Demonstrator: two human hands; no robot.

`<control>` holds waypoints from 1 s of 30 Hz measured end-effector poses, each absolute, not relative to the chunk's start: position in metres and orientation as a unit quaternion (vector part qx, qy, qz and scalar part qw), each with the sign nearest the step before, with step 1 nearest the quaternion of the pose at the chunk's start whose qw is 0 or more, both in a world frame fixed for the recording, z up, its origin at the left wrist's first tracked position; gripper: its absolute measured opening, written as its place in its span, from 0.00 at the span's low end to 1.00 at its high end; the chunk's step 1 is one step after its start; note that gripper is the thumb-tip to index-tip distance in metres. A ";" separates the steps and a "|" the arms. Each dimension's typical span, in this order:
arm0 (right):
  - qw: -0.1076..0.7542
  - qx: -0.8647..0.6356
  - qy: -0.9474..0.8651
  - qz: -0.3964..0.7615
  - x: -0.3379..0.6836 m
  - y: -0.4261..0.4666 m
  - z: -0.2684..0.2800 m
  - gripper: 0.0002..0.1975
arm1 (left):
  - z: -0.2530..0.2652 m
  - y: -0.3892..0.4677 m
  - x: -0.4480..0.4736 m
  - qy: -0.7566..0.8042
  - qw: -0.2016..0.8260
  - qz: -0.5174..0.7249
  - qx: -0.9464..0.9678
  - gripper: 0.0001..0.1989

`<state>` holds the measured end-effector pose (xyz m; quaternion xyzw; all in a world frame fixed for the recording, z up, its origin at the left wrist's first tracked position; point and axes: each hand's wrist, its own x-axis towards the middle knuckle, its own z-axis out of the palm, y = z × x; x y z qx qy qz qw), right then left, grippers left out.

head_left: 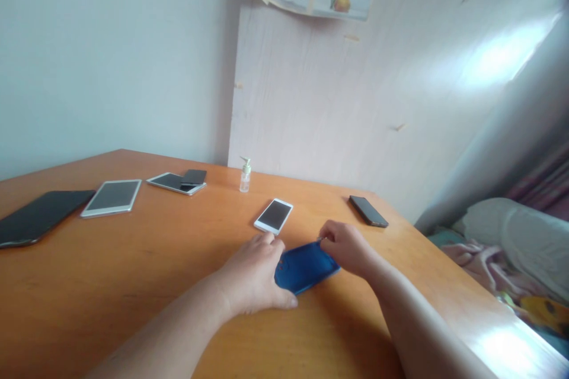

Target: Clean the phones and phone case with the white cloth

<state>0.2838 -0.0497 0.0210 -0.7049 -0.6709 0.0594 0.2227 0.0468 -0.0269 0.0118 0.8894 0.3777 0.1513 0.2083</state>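
Observation:
A blue phone case point(306, 266) is between my two hands, low over the wooden table point(178, 284), its hollow inner side facing up. My left hand point(260, 275) grips its left end, thumb along the near edge and fingers at the far edge. At the far right corner my right hand point(344, 246) pinches the rim with curled fingers. Just beyond my left hand lies a white phone point(274, 215) with a dark screen. Whether the case rests on the table or is slightly lifted, I cannot tell.
A clear pump bottle point(245, 176) stands at the back. A dark phone point(368, 211) lies right. Leftward are a white tablet point(113, 197), a dark flat device point(42, 216), and another tablet point(166, 182) with a small dark phone point(194, 177) on it. Bedding point(502, 237) lies beyond the right edge.

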 end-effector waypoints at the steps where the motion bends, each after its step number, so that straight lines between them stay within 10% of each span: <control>1: 0.253 -0.718 -0.645 0.065 0.289 -0.047 0.021 0.04 | 0.010 -0.027 0.047 0.379 0.213 0.154 0.887 0.27; 30: 0.188 -0.678 -0.708 0.052 0.272 -0.045 0.010 0.08 | -0.001 -0.024 0.052 0.349 0.253 0.213 0.877 0.19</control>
